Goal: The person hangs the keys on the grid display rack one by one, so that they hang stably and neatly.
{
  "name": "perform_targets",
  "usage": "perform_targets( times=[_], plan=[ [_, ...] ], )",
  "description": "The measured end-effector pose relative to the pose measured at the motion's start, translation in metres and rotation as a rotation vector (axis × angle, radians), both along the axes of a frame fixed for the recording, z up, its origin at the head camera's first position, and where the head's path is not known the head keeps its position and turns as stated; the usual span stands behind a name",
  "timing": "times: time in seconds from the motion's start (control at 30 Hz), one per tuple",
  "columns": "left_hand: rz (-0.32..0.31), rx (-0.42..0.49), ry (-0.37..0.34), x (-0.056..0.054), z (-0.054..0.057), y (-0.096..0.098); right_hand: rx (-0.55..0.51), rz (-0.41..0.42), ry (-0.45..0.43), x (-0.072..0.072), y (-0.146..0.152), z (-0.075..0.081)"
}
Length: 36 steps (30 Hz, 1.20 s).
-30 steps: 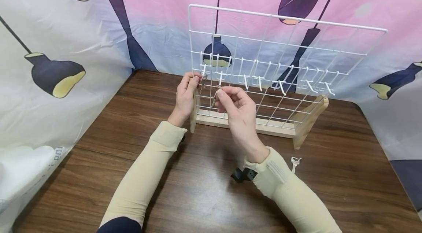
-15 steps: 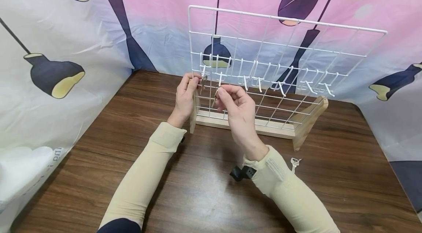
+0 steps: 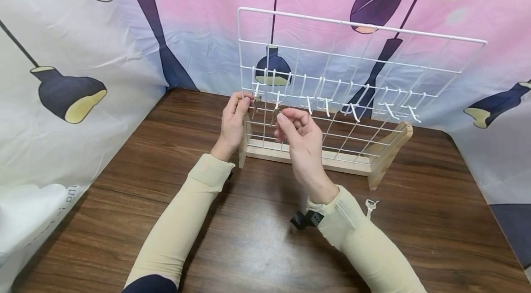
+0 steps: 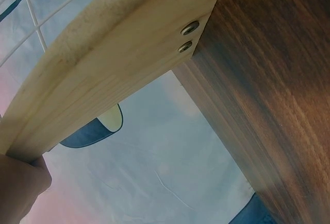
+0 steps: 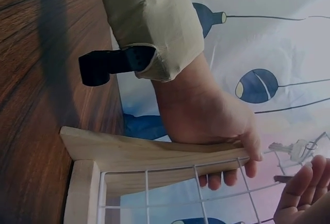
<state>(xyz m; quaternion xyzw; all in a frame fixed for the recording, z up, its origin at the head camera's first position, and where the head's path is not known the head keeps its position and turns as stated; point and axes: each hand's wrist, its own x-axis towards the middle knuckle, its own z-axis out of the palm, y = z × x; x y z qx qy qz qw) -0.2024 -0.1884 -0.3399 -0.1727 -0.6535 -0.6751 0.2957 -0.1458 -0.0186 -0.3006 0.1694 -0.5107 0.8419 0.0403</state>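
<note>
My left hand (image 3: 234,120) grips the left end of a white wire grid rack (image 3: 340,20), round its wooden side panel (image 4: 98,54). My right hand (image 3: 304,138) is at the second hook (image 3: 278,98) from the left, thumb and forefinger together at a small bunch of keys (image 3: 275,115); the grasp is partly hidden. Another bunch of keys (image 3: 255,108) hangs from the leftmost hook, beside the left fingers. In the right wrist view, silvery keys (image 5: 294,149) hang between the left hand (image 5: 206,113) and the right fingers (image 5: 309,185).
Several white hooks (image 3: 352,111) line the grid to the right of the right hand. Loose keys (image 3: 371,206) lie on the brown wooden table (image 3: 257,242), near the right sleeve. A patterned cloth (image 3: 199,16) stands behind the rack.
The right hand has brought the keys up to the second hook and shifted slightly right, leaving more of the bunch in sight. The left hand stays on the rack.
</note>
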Motion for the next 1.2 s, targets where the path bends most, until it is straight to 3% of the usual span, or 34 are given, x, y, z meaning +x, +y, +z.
perform_targets(
  times=[0.67,1.2],
  plan=[
    [0.0,-0.01,0.015,0.001,0.0,0.0,0.026,-0.02,-0.053,-0.003,0.026,-0.018],
    [0.018,-0.026,0.005,0.002,0.002,0.0,0.051,-0.058,-0.04,-0.003,0.058,-0.031]
  ],
)
